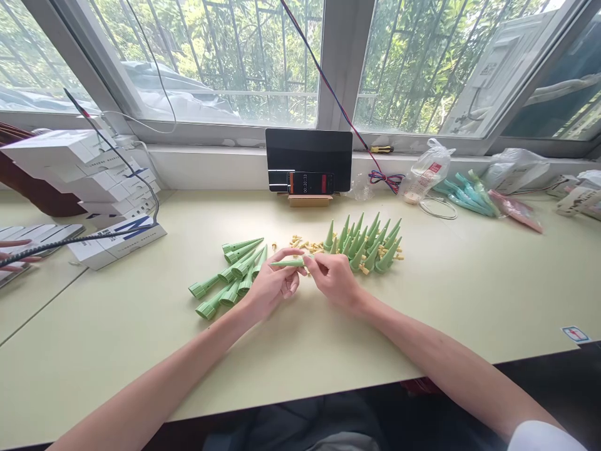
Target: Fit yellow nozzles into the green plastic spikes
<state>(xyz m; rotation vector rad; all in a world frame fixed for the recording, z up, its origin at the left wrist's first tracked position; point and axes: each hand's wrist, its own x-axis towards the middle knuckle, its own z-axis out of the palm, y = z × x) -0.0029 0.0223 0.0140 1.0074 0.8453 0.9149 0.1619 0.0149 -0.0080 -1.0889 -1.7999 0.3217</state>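
Above the table, my left hand [273, 280] holds a slim green plastic spike [288, 263] lying level, with its point to the left. My right hand [337, 279] is closed in a pinch at the spike's right end; whatever is between those fingertips is hidden. To the left lies a loose pile of hollow green spikes [230, 291], their wide ends mostly toward me. On the right stand several green spikes [361, 241] with points up, small yellow fittings showing at their bases. Loose yellow fittings [297, 241] are scattered just beyond my hands.
A phone [310, 183] showing a timer leans on a dark tablet [310, 150] at the back. White boxes [79, 169] are stacked at left, with a dark cable [126, 166] before them. Another person's hand [16, 250] is at the left edge. Plastic bags [425, 172] lie at back right.
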